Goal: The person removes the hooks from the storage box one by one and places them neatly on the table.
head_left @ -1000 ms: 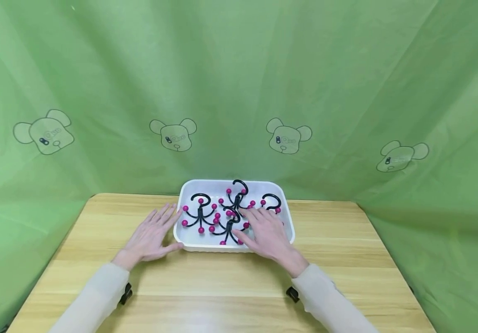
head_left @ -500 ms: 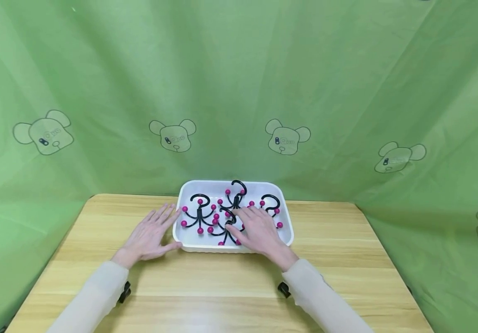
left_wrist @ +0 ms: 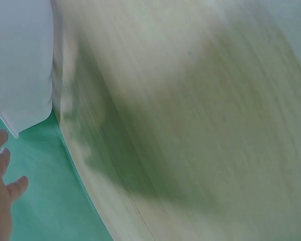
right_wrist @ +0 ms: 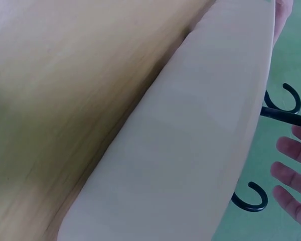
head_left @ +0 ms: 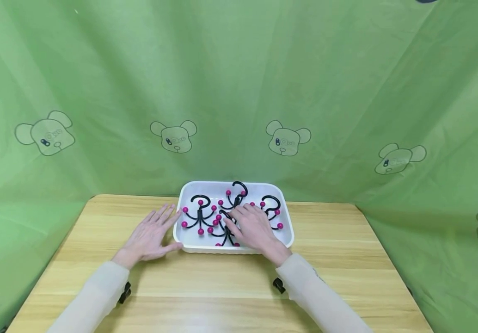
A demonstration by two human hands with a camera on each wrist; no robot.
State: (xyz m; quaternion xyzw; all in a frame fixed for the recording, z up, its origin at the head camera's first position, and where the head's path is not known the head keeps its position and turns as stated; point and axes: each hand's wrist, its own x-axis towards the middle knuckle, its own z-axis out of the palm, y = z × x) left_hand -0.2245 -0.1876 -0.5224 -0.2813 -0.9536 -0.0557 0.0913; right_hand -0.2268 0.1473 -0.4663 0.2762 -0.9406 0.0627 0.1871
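A white tray [head_left: 222, 250] holds several black hooked hangers, each with curved arms tipped with pink balls. My right hand [head_left: 255, 226] reaches over the front rim and pinches the front middle hanger [head_left: 227, 230], thumb on its left and fingers beyond it; part of the grip is hidden. The right wrist view has this hanger's black rod [right_wrist: 286, 116] by the fingers. Fingers spread, my left hand [head_left: 150, 236] rests at the tray's left end, thumb and fingertips against the rim.
Another hanger [head_left: 199, 214] lies at the tray's left, one [head_left: 237, 201] at the back and one [head_left: 279, 203] at the right. The tray stands at the rear of a wooden table [head_left: 205, 296]. A green curtain [head_left: 230, 83] hangs behind it.
My right hand has moved slightly left and its fingers have closed in on the front middle hanger, which has shifted and tipped left. The left hand stays put.
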